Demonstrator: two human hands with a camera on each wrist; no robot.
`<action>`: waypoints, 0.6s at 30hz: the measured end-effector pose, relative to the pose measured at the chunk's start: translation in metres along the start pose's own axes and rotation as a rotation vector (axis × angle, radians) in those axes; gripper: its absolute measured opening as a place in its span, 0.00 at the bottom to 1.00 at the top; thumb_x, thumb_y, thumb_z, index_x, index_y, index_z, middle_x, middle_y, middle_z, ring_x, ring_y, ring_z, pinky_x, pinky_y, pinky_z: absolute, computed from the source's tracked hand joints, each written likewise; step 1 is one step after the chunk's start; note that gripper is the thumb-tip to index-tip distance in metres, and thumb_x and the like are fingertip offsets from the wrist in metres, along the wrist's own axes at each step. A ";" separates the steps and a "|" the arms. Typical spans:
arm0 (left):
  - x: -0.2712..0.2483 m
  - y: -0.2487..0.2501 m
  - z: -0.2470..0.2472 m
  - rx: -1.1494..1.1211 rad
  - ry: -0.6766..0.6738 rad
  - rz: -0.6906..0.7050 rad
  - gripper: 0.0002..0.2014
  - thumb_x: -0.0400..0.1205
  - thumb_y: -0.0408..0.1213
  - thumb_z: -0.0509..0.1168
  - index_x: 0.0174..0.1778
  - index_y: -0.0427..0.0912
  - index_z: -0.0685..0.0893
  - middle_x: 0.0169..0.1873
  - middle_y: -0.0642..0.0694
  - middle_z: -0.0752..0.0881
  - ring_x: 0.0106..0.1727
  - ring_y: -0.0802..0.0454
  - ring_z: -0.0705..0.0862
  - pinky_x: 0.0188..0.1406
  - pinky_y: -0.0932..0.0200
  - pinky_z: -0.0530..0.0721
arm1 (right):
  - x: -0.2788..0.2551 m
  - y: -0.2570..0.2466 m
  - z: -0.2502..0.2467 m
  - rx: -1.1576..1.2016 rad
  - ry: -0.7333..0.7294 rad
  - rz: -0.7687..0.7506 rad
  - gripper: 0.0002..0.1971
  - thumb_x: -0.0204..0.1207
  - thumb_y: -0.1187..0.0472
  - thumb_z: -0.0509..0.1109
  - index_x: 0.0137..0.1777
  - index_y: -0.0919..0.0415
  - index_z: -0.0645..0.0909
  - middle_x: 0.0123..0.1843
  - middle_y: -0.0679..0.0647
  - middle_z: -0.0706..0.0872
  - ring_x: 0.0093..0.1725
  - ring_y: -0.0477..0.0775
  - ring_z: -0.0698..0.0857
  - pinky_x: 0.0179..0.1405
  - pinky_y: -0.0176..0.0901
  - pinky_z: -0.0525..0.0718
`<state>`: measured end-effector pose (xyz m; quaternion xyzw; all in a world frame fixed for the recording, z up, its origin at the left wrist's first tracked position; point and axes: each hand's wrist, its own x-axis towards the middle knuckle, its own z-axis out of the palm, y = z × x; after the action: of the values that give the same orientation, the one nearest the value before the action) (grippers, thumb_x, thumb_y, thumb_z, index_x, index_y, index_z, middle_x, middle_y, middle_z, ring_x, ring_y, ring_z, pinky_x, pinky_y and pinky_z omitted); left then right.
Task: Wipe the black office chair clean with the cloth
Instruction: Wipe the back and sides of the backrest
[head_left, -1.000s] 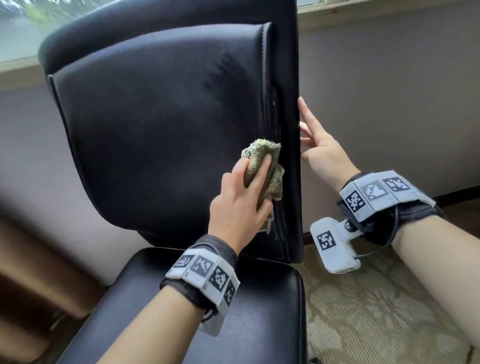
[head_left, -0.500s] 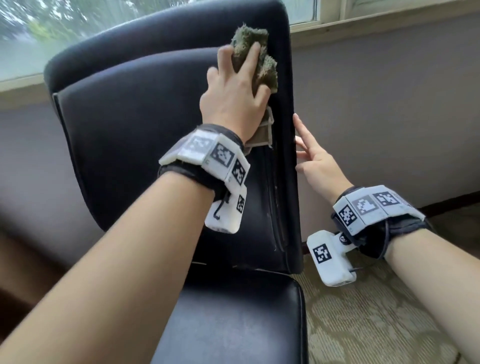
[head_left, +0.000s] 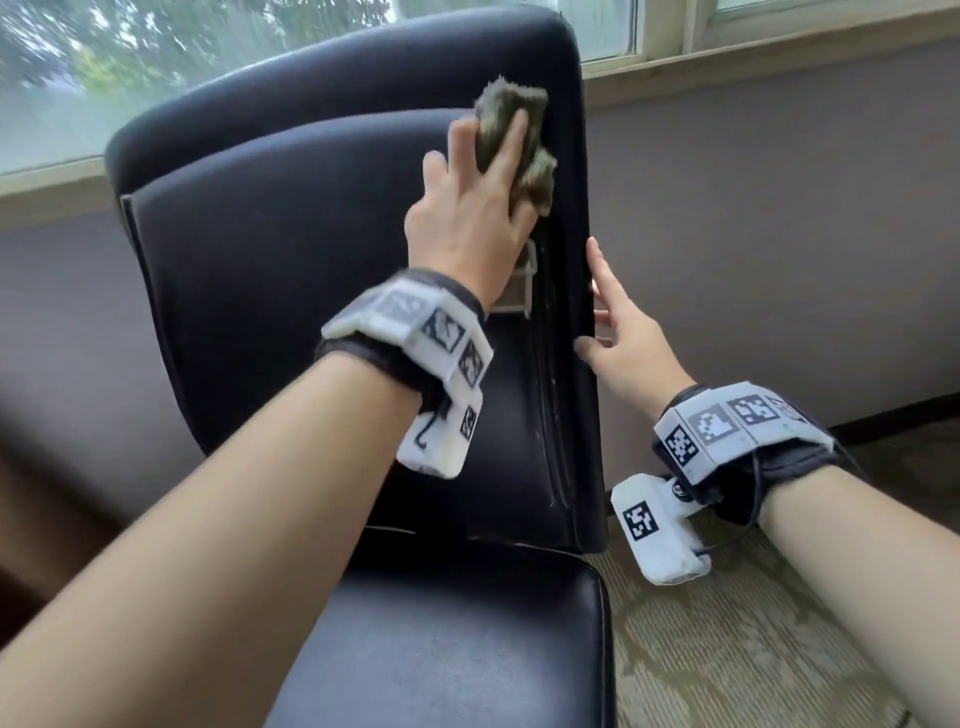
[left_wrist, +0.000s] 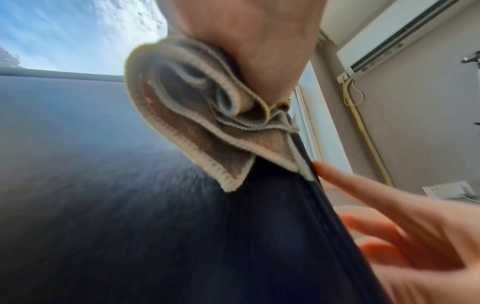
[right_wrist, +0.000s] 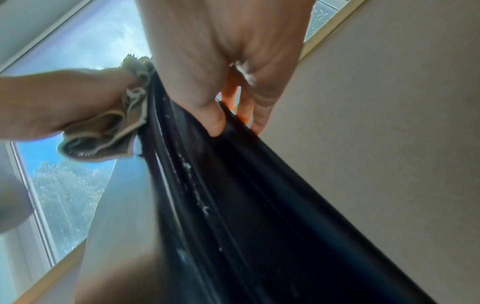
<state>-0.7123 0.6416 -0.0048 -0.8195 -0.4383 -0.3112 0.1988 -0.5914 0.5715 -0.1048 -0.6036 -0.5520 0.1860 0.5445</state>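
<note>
The black office chair's backrest (head_left: 291, 270) stands upright before me above its seat (head_left: 457, 639). My left hand (head_left: 467, 208) grips a bunched olive-green cloth (head_left: 511, 130) and presses it on the backrest's upper right, near the side seam. The left wrist view shows the cloth (left_wrist: 197, 131) folded under the palm against the black surface, blurred by motion. My right hand (head_left: 623, 338) rests on the backrest's right edge lower down, fingers (left_wrist: 389, 205) straight behind it and the thumb on its side. White specks dot the seam (right_wrist: 187, 166).
A window (head_left: 208, 47) and its wooden sill (head_left: 779, 47) run behind the chair, above a grey wall (head_left: 779, 234). Patterned carpet (head_left: 727, 649) lies to the right of the seat. A wall air conditioner (left_wrist: 389, 35) and a socket (left_wrist: 449, 189) show in the left wrist view.
My left hand has carried the cloth up the right side of the backrest, from mid-height to near the top. The right hand has stayed on the edge.
</note>
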 end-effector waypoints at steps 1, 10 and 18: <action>0.009 0.001 -0.005 -0.022 -0.013 -0.011 0.29 0.84 0.48 0.52 0.82 0.59 0.50 0.76 0.44 0.57 0.69 0.42 0.65 0.44 0.52 0.72 | 0.000 0.001 0.001 -0.025 0.002 -0.016 0.47 0.74 0.75 0.64 0.77 0.29 0.46 0.60 0.42 0.79 0.58 0.58 0.80 0.64 0.40 0.79; -0.030 -0.003 0.012 -0.136 0.035 0.006 0.29 0.82 0.49 0.55 0.81 0.57 0.57 0.74 0.44 0.62 0.65 0.44 0.68 0.41 0.55 0.73 | 0.000 0.003 0.004 0.006 -0.036 -0.050 0.38 0.81 0.68 0.59 0.81 0.39 0.43 0.70 0.43 0.69 0.70 0.49 0.72 0.76 0.50 0.66; -0.025 0.003 0.016 0.000 -0.018 -0.048 0.30 0.85 0.49 0.53 0.81 0.62 0.48 0.77 0.44 0.57 0.67 0.42 0.66 0.39 0.55 0.71 | 0.002 0.002 0.006 0.037 -0.054 -0.040 0.37 0.82 0.69 0.56 0.81 0.39 0.42 0.67 0.44 0.69 0.60 0.44 0.73 0.74 0.42 0.66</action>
<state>-0.7147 0.6349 -0.0333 -0.8114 -0.4598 -0.3086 0.1871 -0.5945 0.5762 -0.1078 -0.5770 -0.5749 0.2014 0.5441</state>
